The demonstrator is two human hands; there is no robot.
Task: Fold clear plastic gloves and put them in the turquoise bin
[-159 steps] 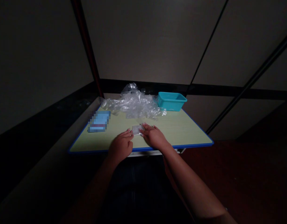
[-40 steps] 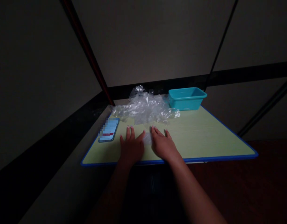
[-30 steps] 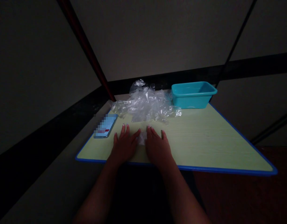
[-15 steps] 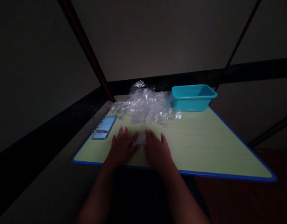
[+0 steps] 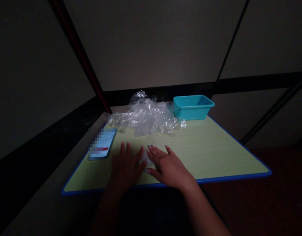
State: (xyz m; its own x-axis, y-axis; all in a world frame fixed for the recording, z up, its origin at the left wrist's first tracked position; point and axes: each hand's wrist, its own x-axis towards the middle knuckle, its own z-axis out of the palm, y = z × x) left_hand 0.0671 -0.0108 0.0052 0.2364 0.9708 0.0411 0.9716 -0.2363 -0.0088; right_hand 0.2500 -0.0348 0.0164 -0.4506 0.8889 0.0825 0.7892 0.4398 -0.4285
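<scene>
A small folded piece of clear plastic (image 5: 146,158), seemingly a plastic bag, lies flat near the table's front edge, between my two hands. My left hand (image 5: 126,165) rests on the tabletop with its fingers spread, thumb and index finger at the plastic's left side. From the right, my right hand (image 5: 164,164) lies across the plastic's edge, fingers stretched out and thumb apart. Part of the plastic is hidden under the fingers. Beyond the hands sits a loose heap of crumpled clear plastic bags (image 5: 148,118).
A turquoise plastic basket (image 5: 193,113) stands at the back right of the pale table (image 5: 214,150), which has a blue rim. To the left of my left hand lies a phone (image 5: 104,144) with a lit screen. Wall panels rise behind and to the left.
My right hand has turned, now angled leftward over the plastic with its thumb out. The left hand stays beside the plastic. The whole view has shifted slightly.
</scene>
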